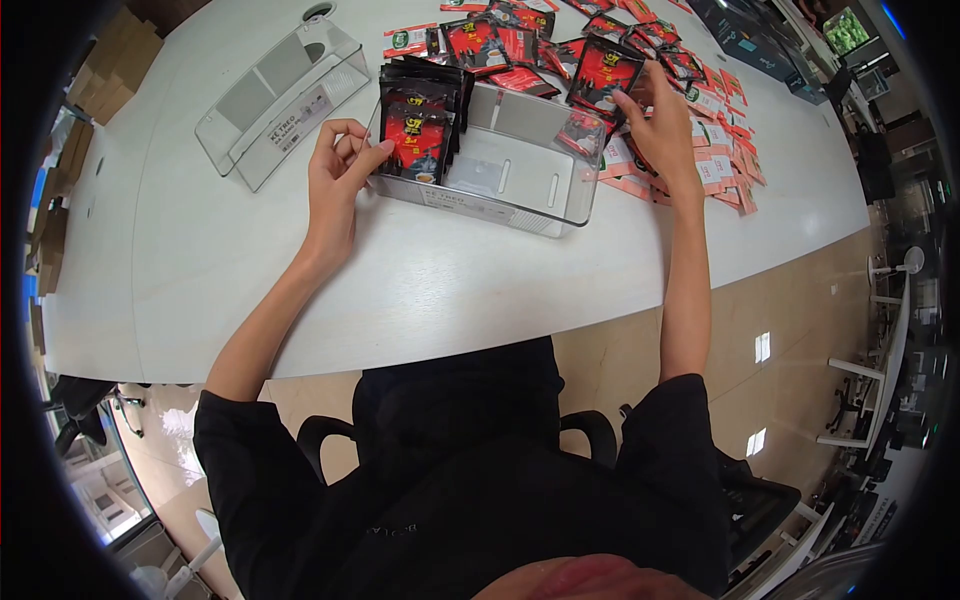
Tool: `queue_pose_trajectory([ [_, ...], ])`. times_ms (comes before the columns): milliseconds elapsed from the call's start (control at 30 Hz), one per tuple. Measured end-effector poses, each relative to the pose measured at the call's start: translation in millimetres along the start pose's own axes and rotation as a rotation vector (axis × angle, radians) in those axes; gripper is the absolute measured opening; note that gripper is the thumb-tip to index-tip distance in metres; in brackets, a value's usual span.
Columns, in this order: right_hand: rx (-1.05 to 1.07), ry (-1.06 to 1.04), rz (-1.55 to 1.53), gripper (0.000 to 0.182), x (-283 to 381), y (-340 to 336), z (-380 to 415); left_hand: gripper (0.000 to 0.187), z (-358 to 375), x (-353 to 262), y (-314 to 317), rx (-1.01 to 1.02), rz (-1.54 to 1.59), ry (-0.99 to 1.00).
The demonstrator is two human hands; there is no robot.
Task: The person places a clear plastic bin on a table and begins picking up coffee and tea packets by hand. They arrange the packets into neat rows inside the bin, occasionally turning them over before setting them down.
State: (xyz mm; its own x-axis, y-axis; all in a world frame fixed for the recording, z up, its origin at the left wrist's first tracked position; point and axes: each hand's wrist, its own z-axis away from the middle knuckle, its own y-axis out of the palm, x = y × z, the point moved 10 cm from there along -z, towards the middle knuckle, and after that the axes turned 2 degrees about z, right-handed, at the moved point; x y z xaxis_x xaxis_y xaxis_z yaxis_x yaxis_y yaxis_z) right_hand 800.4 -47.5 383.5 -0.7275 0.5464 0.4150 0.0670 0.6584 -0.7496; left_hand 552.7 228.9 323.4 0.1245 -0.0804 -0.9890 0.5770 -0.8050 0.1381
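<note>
A clear plastic bin [530,215] stands on the table, with a row of black-and-red coffee sachets [415,150] upright in its left end. My left hand [335,185] is closed on the bin's left end wall, fingers curled outside and the thumb reaching over against the front sachet. My right hand [665,135] pinches one black-and-red coffee sachet [603,78] above the bin's right end. Through the bin's right part its pale bottom shows. Beyond the bin lies a loose heap of the same sachets [475,45].
A second clear bin [290,110] stands at the left. Pink-and-white sachets [715,165] are spread to the right, beside my right hand. A dark box [750,45] sits at the far right. The white table's [430,290] front edge lies close to my body.
</note>
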Motion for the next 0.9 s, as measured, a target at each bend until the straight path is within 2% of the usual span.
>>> queue_pose_trajectory([
  [100,-0.083,0.047,-0.041,0.040,5,-13,0,0.023,0,1,1,0.016,0.022,0.017],
  [233,-0.299,0.074,-0.284,0.035,6,-40,-2,0.024,-2,7,-1,0.029,0.012,0.031],
  [267,-0.291,0.062,-0.294,0.035,12,-42,-3,0.025,-2,6,-1,0.032,0.013,0.031],
  [333,-0.347,0.095,-0.610,0.030,12,-50,-2,0.024,-2,4,-2,0.020,0.004,0.032],
  [367,-0.340,0.088,-0.614,0.030,29,-53,-1,0.023,-1,4,0,0.025,-0.008,0.023],
  [433,-0.202,-0.008,-0.713,0.028,85,-45,4,0.024,0,0,1,-0.009,0.023,0.019],
  [500,-0.062,-0.034,-0.583,0.030,135,-26,12,0.027,0,2,-2,-0.031,0.050,0.008],
  [567,-0.048,-0.190,-0.443,0.031,184,-7,23,0.023,-2,2,-6,-0.020,0.140,0.058],
  [600,0.023,-0.216,-0.426,0.031,199,8,28,0.023,-1,2,-7,-0.023,0.138,0.057],
  [667,0.101,-0.252,-0.415,0.031,210,26,37,0.025,2,-14,-6,-0.014,0.120,0.214],
  [700,0.190,-0.227,-0.379,0.029,211,40,41,0.025,3,-14,-8,-0.027,0.119,0.214],
  [767,0.295,-0.214,-0.345,0.027,216,52,46,0.035,14,-37,4,0.043,-0.217,0.469],
  [800,0.278,-0.212,-0.354,0.024,216,48,46,0.044,15,-34,5,0.054,-0.214,0.480],
  [900,0.230,-0.255,-0.298,0.019,219,38,41,0.046,19,-37,6,0.026,-0.328,0.514],
])
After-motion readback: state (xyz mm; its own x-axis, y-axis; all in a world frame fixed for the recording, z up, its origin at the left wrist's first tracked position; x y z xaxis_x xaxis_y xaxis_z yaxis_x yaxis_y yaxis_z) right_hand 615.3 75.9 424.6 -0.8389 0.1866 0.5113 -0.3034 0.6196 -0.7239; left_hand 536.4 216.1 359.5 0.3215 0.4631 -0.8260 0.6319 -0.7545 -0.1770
